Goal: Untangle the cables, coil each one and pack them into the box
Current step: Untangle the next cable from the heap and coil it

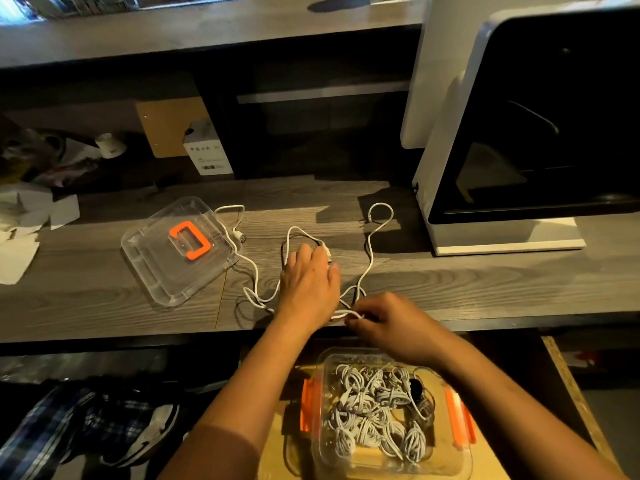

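White cables lie tangled in loops on the grey wooden desk. My left hand lies on the loops with fingers curled round a USB plug end at the fingertips. My right hand pinches a white cable strand near the desk's front edge, beside a knot. Below the desk stands a clear plastic box with orange clips, holding several coiled white cables and a dark one. Its clear lid with an orange handle rests on the desk at left.
A large white 3D printer with a dark window stands at the desk's right. White papers lie at the far left. A small white carton stands at the back. The box rests on a wooden board. Shoes lie on the floor at lower left.
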Motion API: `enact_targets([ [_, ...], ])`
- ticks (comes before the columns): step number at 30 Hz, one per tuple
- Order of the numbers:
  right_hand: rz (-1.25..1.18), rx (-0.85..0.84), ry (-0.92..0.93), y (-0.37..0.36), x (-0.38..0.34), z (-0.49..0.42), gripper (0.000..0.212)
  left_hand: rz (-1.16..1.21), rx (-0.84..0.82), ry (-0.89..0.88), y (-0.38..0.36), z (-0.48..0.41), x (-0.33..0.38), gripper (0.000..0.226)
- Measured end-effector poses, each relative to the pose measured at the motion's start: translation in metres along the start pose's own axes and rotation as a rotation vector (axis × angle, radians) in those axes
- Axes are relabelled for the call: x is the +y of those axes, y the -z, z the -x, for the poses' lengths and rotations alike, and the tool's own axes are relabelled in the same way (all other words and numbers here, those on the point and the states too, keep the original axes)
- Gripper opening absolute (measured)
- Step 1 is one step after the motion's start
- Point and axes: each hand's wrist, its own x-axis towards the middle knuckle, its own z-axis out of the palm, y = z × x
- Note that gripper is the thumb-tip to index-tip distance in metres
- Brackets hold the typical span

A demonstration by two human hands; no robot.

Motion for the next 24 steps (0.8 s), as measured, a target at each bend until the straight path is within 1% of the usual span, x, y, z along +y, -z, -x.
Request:
enact_targets([
  [2,0.017,0.025,-0.042,0.016,0.006,0.004,0.02,-0.044,-0.118,-0.026,0.0,0.002,-0.012,0.039],
  [5,0.013,0.144,-0.075,0.035,0.015,0.007,0.018,-0.116,-0.283,-0.125,0.001,0.013,-0.018,0.059],
  [6,0.008,0.175,-0.076,0.039,0.017,0.006,0.018,-0.134,-0.331,-0.14,0.0,0.017,-0.016,0.059],
  [7,0.015,0.198,-0.079,0.042,0.019,0.005,0.017,-0.162,-0.351,-0.165,-0.002,0.02,-0.014,0.052],
  [9,0.033,0.249,-0.084,0.046,0.021,0.004,0.016,-0.205,-0.31,-0.219,-0.008,0.025,-0.01,0.033],
  [11,0.013,0.318,-0.085,0.049,0.022,0.003,0.018,-0.141,-0.298,-0.202,-0.013,0.029,-0.006,0.028],
  [14,-0.007,0.383,-0.086,0.05,0.025,0.003,0.019,0.001,-0.392,-0.164,-0.024,0.038,0.001,0.03],
  [16,-0.025,0.431,-0.097,0.047,0.027,0.003,0.018,0.151,-0.417,-0.119,-0.028,0.039,0.003,0.02],
  [17,-0.04,0.463,-0.099,0.046,0.028,0.002,0.018,0.238,-0.435,-0.073,-0.029,0.037,0.003,0.02],
  [20,-0.082,0.533,-0.094,0.046,0.029,0.001,0.017,0.388,-0.478,0.016,-0.03,0.033,0.003,0.04],
  [24,-0.118,0.534,-0.085,0.051,0.028,-0.002,0.015,0.411,-0.439,0.018,-0.025,0.037,0.002,0.049],
])
